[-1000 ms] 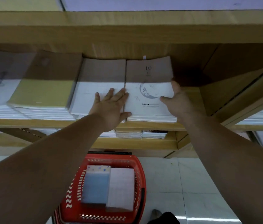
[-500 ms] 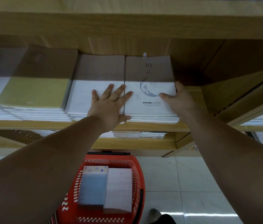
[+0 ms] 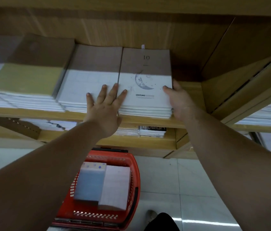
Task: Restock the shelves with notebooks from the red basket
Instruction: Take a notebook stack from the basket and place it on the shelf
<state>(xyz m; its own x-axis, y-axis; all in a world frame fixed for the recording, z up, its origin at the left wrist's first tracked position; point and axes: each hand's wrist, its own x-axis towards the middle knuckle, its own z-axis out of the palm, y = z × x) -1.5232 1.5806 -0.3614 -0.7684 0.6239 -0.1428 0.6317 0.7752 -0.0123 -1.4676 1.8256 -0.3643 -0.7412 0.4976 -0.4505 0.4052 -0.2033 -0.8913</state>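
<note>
On the upper shelf (image 3: 31,112), the moon-cover stack (image 3: 145,77) of notebooks lies flat at the right end of the row, edge to edge with a plain white stack (image 3: 89,77). The left hand (image 3: 105,104) lies flat with its fingers spread wide across the seam between the two stacks, pressing on both covers. I judge that this keeps the tops level and stops the upper copies from sliding while the pile is squared. The right hand (image 3: 179,100) is set against the stack's right side, its thumb lying over the top cover and its fingers stretched along the edge. It seems to push the pile towards its neighbour so that no gap is left. Neither hand grips anything; both press, unclenched. Below, on the floor (image 3: 198,180), the red basket (image 3: 132,172) holds a blue pile (image 3: 89,182) and a pale pile (image 3: 114,187) side by side, so more remains to be shelved. The step in hand looks like tidying this stack before reaching down again.
</note>
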